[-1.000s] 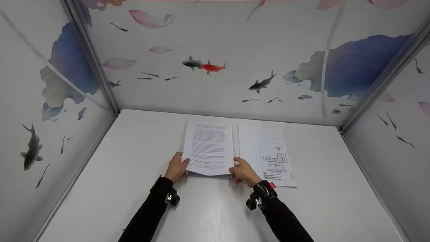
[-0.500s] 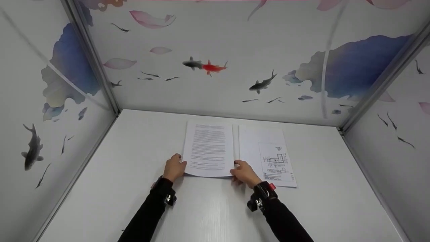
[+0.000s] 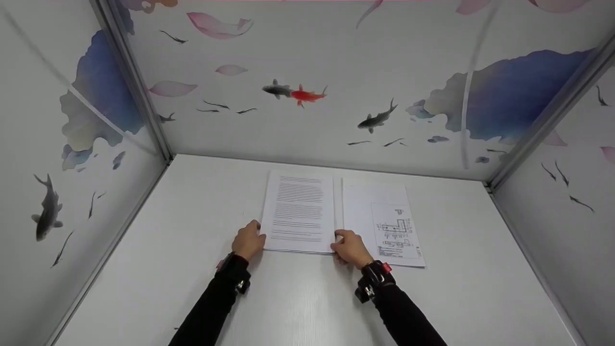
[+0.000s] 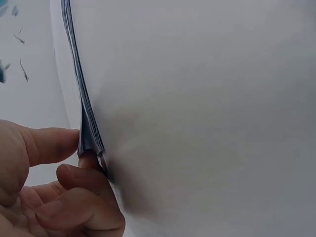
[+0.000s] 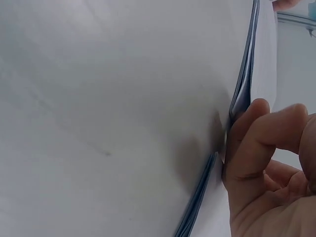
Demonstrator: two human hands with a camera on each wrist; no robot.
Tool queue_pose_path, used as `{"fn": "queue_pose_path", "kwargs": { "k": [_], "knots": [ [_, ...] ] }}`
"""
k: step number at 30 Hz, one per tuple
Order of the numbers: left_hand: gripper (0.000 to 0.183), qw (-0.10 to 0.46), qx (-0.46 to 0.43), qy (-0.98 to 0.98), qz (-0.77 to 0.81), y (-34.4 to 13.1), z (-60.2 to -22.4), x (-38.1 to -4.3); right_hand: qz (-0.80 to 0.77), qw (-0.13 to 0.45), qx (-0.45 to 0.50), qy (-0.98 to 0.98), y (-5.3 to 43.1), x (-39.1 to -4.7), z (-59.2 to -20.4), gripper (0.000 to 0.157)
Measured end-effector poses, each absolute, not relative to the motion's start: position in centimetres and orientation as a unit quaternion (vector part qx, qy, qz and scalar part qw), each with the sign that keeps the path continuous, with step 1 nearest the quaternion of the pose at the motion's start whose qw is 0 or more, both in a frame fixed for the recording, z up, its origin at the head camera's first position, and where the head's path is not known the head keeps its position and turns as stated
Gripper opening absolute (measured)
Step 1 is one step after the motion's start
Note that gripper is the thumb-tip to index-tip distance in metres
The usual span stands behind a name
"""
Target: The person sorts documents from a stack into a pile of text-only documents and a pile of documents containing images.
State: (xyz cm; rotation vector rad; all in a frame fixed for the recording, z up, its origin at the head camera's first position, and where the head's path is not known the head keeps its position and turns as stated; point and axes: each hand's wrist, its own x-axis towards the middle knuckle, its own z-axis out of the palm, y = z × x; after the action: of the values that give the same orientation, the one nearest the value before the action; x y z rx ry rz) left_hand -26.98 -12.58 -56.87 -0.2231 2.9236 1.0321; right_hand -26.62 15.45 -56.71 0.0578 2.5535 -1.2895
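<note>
A stack of printed paper (image 3: 298, 206), its top sheet covered in lines of text, lies on the white table (image 3: 298, 298). At its lower left corner my left hand (image 3: 249, 241) pinches the sheets. The left wrist view shows the thumb (image 4: 54, 144) against the corner and a finger tucked under some sheets, with the layers slightly parted. My right hand (image 3: 351, 247) holds the lower right corner. In the right wrist view its curled fingers (image 5: 247, 158) touch the stack's parted edge; part of the thumb is hidden there.
Just right of the text stack lies a second stack of paper (image 3: 355, 206), topped by a sheet with a line drawing. My right hand overlaps its left edge. White panels with painted fish (image 3: 307, 96) wall in the table at the back and both sides.
My left hand has shifted slightly left and down at the corner. The front edge of the top sheets, bulging and raised before, has settled flatter. The right hand has barely moved.
</note>
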Motion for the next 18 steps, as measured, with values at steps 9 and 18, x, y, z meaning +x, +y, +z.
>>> {"fn": "queue_pose_path", "kwargs": {
  "k": [9,18],
  "knots": [
    [0.032,0.021,-0.065,0.942,0.328,-12.71,-56.77,-26.67,-0.435,0.132,0.005,0.891,15.43,-26.60,-56.70,0.057],
    [0.032,0.011,-0.061,0.945,0.321,-12.65,-56.95,-26.30,-0.418,0.126,-0.006,0.900,15.47,-26.32,-56.74,0.057]
  ]
}}
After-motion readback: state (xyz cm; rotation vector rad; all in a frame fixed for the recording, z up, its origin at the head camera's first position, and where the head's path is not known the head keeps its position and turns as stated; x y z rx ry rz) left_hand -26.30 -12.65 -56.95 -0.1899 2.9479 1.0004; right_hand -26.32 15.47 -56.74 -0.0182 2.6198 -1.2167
